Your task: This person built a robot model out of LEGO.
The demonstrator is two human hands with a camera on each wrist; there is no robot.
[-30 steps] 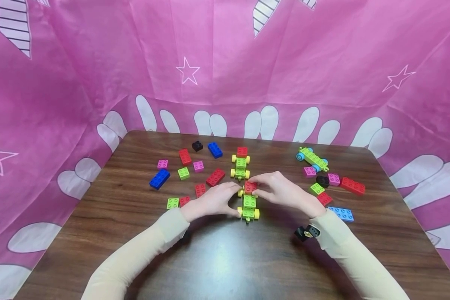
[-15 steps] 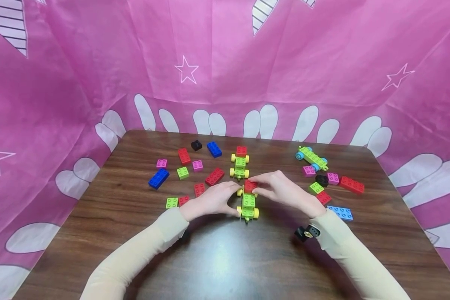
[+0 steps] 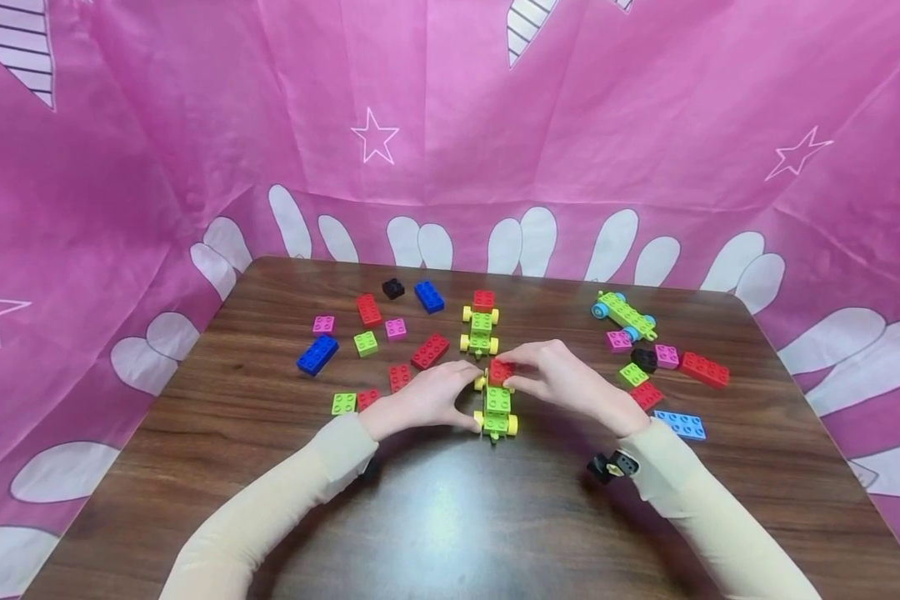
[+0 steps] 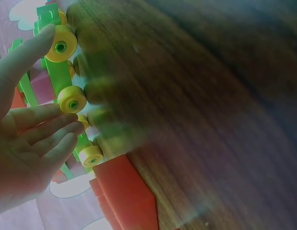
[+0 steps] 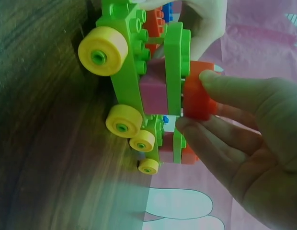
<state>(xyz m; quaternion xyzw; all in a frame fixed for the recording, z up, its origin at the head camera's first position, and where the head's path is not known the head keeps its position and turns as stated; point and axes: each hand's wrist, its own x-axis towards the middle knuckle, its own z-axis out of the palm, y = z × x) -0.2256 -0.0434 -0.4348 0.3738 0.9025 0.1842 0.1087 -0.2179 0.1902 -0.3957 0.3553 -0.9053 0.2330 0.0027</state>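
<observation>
My left hand (image 3: pixel 433 397) holds the left side of the near toy car (image 3: pixel 498 401), thumb at its rear yellow wheel (image 4: pixel 67 45) and fingers by the front one. My right hand (image 3: pixel 562 382) pinches a red brick (image 5: pixel 197 91) between thumb and fingers, at the far end of the car. That red brick sits against a lime green plate (image 5: pixel 174 72), which rests on a pink brick (image 5: pixel 154 88) over the wheeled green base (image 5: pixel 124 72). Straight ahead of it stands a similar toy car (image 3: pixel 482 327) with yellow wheels and a red brick at its far end.
To the left lie loose bricks, among them a blue brick (image 3: pixel 318 355), a red brick (image 3: pixel 430 352) and a black brick (image 3: pixel 393 288). On the right are a green wheeled base (image 3: pixel 626 315) with blue wheels, a red brick (image 3: pixel 705 369) and a light blue brick (image 3: pixel 680 425).
Both hands stay in place on the near car and its red brick. Only the head view shifts very slightly.
</observation>
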